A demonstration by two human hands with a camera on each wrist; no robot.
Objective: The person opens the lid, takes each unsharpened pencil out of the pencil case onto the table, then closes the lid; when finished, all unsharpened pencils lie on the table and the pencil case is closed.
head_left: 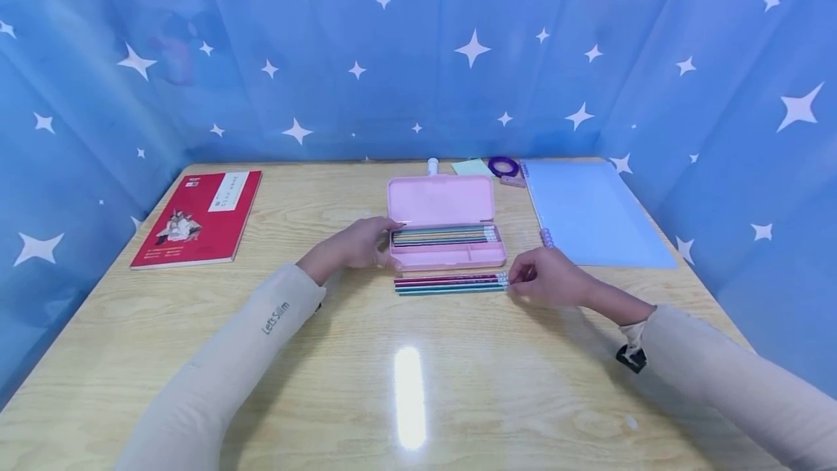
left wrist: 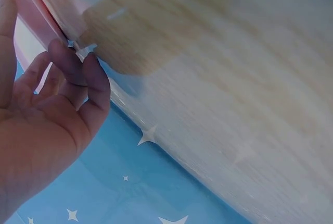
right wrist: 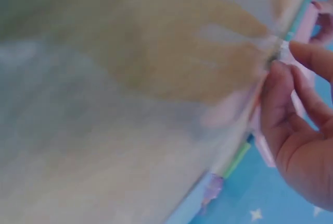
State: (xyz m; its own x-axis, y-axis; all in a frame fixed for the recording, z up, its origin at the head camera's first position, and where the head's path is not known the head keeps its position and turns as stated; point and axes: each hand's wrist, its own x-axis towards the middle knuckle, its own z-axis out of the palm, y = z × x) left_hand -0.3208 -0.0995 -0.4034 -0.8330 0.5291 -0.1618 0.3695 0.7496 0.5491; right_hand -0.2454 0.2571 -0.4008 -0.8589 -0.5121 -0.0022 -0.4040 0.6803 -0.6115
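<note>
An open pink pencil case (head_left: 451, 260) lies on the table with its lid raised toward the back. Several pencils (head_left: 441, 235) lie side by side in its rear compartment. My left hand (head_left: 362, 242) holds the case by its left end, fingers bent at the corner. In front of the case, a row of dark red and teal pencils (head_left: 451, 284) lies on the table, white eraser ends to the right. At those ends my right hand (head_left: 552, 278) pinches with thumb and fingers; exactly which pencils it grips is hidden. The right wrist view shows its fingertips (right wrist: 278, 73) close to the tabletop.
A red booklet (head_left: 196, 220) lies at the left. On the right is a pale blue spiral notebook (head_left: 598, 213). Behind the case are a white bottle (head_left: 432, 166), green paper (head_left: 471, 168), a purple tape roll (head_left: 503, 166) and a small purplish block (head_left: 513, 182).
</note>
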